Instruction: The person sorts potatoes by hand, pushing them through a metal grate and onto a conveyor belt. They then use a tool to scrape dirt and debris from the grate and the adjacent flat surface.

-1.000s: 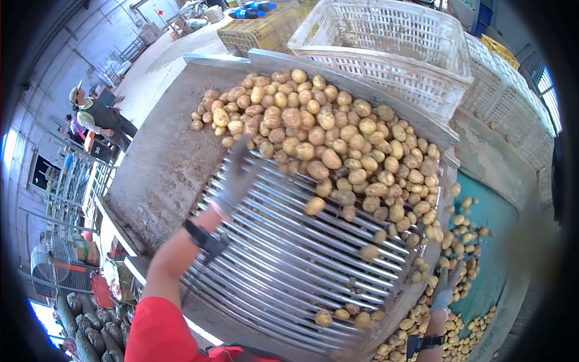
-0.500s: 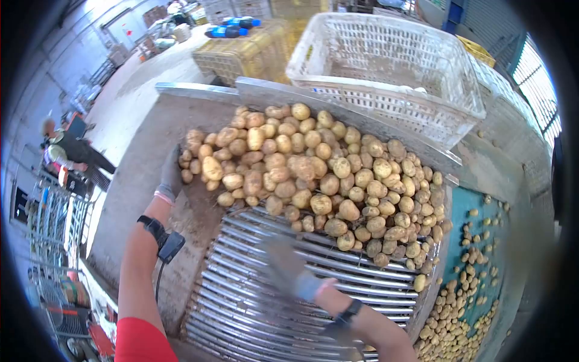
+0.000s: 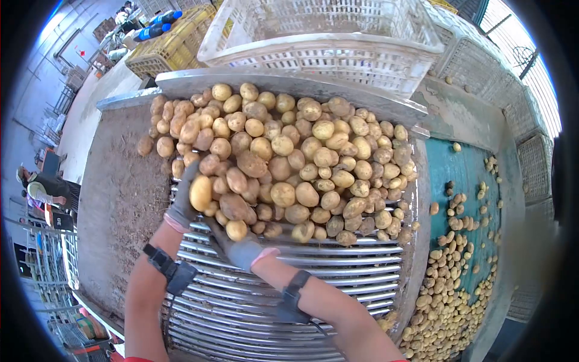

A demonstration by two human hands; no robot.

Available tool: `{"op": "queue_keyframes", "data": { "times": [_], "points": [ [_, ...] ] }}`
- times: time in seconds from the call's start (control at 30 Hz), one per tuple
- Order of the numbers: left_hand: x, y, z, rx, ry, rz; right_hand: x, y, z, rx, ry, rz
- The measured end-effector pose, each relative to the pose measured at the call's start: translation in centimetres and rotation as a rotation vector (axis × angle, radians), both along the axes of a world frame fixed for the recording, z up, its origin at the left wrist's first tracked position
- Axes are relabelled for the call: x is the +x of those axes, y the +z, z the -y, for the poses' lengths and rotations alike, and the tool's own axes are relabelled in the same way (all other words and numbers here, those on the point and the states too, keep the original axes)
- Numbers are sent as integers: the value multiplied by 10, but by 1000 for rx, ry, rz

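Observation:
A broad heap of potatoes [image 3: 283, 145] covers the upper part of a metal roller grate [image 3: 289, 283]. My left hand [image 3: 183, 196], in a grey glove, lies along the heap's lower left edge with fingers stretched upward. A large yellow potato [image 3: 200, 193] rests against its palm side. Just below the heap, my right hand [image 3: 238, 248], also gloved, reaches leftward over the rollers, its fingers extended close to the left hand and the lowest potatoes. Both hands look open, though some fingertips are hidden. Each wrist carries a black strapped device.
A white plastic crate [image 3: 325, 48] stands behind the metal rim [image 3: 289, 81]. On the right, a green conveyor belt [image 3: 443, 166] carries many smaller potatoes. Soil lies on the sheet [image 3: 114, 199] at left. A person [image 3: 45, 190] stands in the far left background.
My left hand has come down and inward along the heap's left side. My right hand has swept left and up to the potatoes beside it. The view has shifted.

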State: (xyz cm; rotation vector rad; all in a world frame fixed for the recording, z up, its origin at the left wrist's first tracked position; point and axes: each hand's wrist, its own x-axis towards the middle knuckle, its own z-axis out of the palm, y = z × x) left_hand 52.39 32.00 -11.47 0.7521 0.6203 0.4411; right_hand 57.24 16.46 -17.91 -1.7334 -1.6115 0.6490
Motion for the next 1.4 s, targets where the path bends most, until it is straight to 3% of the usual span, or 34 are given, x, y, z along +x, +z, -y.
{"op": "queue_keyframes", "data": {
  "times": [0.07,0.1,0.13,0.23,0.33,0.4,0.47,0.5,0.57,0.6,0.67,0.7,0.77,0.83,0.9,1.03,1.07,1.13,1.17,1.2,1.23,1.27,1.3,1.4],
  "points": [
    [9,-60,-10,392,-26,12,20,-15,12,-139,62,-1],
    [24,-62,4,282,-34,-5,32,-18,23,-195,62,1],
    [36,-72,19,623,-69,36,44,-21,38,-256,64,2],
    [85,-98,58,774,-70,-97,78,-38,85,-441,68,8],
    [122,-109,91,1474,-375,-451,65,-193,140,-174,-97,221],
    [156,-89,141,1524,-317,-158,104,-197,167,-116,-66,478],
    [187,-94,169,1605,-345,-68,145,-194,208,-29,-61,740],
    [207,-129,179,1766,-384,-107,164,-190,230,8,-80,822],
    [251,-141,226,1373,-309,-97,202,-159,275,-179,-230,350],
    [274,-120,258,824,-193,-38,217,-150,295,-275,-296,285],
    [301,-143,291,939,-324,-34,244,-154,337,-347,-380,159],
    [300,-131,300,856,-542,124,262,-164,352,-616,-229,410],
    [281,-102,316,814,-784,261,295,-171,396,-743,-471,365],
    [248,-69,309,897,-818,256,324,-158,454,-376,-1174,-298],
    [196,-45,272,1046,-664,168,355,-179,521,312,-624,-814],
    [44,-10,163,1400,-318,-245,375,-151,482,104,-1370,-467],
    [0,-2,137,1418,-175,-241,370,-126,456,81,-1303,-488],
    [-93,13,97,1634,28,-644,328,-36,349,29,-1185,-524],
    [-144,7,74,1737,120,-896,321,-27,310,38,-1048,-331],
    [-188,16,53,1824,65,-1095,302,-4,262,48,-911,-144],
    [-225,21,47,1616,134,-1319,279,26,216,-39,-807,73],
    [-258,32,46,1389,200,-1522,276,18,183,-19,-629,386],
    [-296,36,42,1378,140,-1636,224,81,128,-105,-552,327],
    [-357,36,39,1352,-91,-1748,182,85,3,-18,-191,645]
  ]
}}
